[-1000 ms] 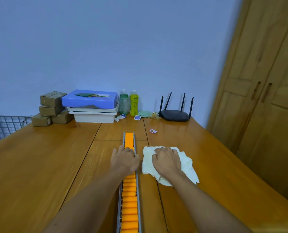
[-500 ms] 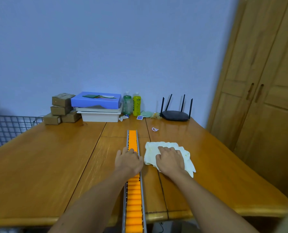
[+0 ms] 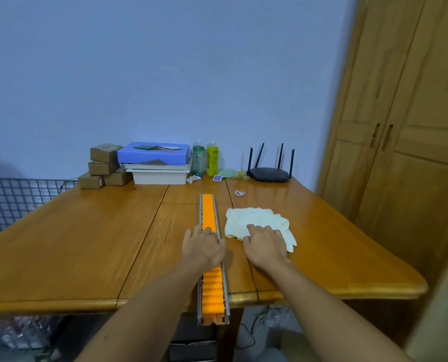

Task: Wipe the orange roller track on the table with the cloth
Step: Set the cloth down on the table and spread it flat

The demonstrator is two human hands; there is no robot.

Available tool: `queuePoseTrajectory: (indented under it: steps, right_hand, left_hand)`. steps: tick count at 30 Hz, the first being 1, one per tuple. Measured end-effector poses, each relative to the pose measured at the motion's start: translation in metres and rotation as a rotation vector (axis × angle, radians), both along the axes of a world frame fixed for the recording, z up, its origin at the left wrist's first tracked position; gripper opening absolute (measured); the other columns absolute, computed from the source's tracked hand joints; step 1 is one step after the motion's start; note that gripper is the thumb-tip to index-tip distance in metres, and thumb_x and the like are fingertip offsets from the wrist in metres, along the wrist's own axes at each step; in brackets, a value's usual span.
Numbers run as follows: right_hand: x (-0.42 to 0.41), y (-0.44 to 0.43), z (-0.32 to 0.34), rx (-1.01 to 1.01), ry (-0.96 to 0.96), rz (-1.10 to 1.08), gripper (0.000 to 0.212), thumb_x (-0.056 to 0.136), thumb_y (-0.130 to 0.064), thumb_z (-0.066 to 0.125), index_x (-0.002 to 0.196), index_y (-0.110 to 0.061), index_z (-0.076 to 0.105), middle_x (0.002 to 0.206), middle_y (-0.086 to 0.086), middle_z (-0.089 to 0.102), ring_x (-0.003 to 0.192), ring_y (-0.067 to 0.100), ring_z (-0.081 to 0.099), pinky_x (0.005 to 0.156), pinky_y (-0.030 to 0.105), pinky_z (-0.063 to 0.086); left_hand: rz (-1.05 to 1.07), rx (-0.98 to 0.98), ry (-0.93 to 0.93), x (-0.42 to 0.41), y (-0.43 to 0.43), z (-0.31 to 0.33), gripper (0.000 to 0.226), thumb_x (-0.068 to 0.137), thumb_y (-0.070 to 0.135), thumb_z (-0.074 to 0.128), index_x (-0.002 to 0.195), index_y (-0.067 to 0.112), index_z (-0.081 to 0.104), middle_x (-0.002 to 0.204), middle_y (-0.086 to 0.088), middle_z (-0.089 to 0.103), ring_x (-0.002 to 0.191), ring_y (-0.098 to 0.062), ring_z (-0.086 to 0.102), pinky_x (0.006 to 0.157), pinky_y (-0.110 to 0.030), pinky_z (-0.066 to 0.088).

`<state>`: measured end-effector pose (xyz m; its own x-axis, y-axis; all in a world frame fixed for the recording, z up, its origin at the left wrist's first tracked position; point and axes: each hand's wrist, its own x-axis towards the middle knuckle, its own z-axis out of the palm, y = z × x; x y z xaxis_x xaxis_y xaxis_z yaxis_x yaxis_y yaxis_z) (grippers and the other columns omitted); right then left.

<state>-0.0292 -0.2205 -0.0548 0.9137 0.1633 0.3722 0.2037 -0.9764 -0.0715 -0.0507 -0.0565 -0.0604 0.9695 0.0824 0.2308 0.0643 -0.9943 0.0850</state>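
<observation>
At frame centre, orange roller track (image 3: 208, 215) lies along bench (image 3: 87, 244); your left hand (image 3: 203, 248) flat, steadying it. Right hand (image 3: 266, 244) spread flat on cloth (image 3: 254, 219) just right. Wiping not begun; next, gather cloth, bring onto rollers.

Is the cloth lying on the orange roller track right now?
No, the cloth lies on the table beside the roller track, under the right hand.

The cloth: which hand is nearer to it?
Right. The right hand rests on the near edge of the cloth; the left hand lies flat on the orange roller track, beside the cloth, not touching it.
</observation>
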Motion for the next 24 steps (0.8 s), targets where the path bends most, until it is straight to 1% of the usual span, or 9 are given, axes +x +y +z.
queuePoseTrajectory:
  steps: [5,8,10,19,24]
  right_hand:
    - [-0.022,-0.005,0.002,0.016,0.001,-0.017,0.042,0.100,-0.035,0.034,0.131,-0.019,0.058,0.123,0.004,0.066,0.111,0.026,0.056,0.094,0.042,0.040]
    - [-0.038,-0.007,0.006,0.026,0.016,-0.028,0.038,0.100,-0.034,0.033,0.120,-0.017,0.061,0.118,0.005,0.067,0.108,0.028,0.057,0.090,0.043,0.038]
    - [-0.048,-0.007,0.008,0.030,0.018,-0.026,0.037,0.099,-0.034,0.034,0.117,-0.017,0.061,0.117,0.006,0.067,0.108,0.029,0.057,0.090,0.043,0.038]
    - [-0.096,-0.010,0.014,0.034,0.001,-0.015,0.038,0.099,-0.034,0.035,0.122,-0.017,0.059,0.122,0.008,0.065,0.111,0.030,0.056,0.091,0.044,0.038]
    - [-0.126,-0.011,0.019,0.025,-0.026,-0.027,0.038,0.099,-0.034,0.036,0.124,-0.017,0.059,0.123,0.008,0.065,0.111,0.030,0.057,0.091,0.044,0.039]
  left_hand:
    - [0.000,-0.004,0.020,-0.025,-0.003,-0.001,0.056,0.105,0.043,0.018,0.119,0.017,0.066,0.130,-0.001,0.059,0.130,-0.022,0.039,0.108,-0.043,0.027]
    - [0.003,0.001,0.035,-0.040,-0.005,0.003,0.057,0.106,0.043,0.017,0.118,0.016,0.066,0.131,-0.002,0.058,0.131,-0.024,0.037,0.108,-0.044,0.026]
    - [0.003,0.011,0.051,-0.050,-0.006,0.004,0.058,0.106,0.042,0.016,0.120,0.015,0.066,0.132,-0.003,0.057,0.132,-0.025,0.036,0.107,-0.045,0.026]
    - [0.003,0.054,0.056,-0.100,-0.015,0.003,0.061,0.106,0.043,0.015,0.122,0.015,0.067,0.136,-0.003,0.056,0.134,-0.025,0.035,0.110,-0.046,0.025]
    - [-0.011,0.086,0.028,-0.134,-0.021,0.003,0.059,0.105,0.043,0.017,0.121,0.016,0.067,0.134,-0.003,0.058,0.131,-0.025,0.038,0.108,-0.046,0.028]
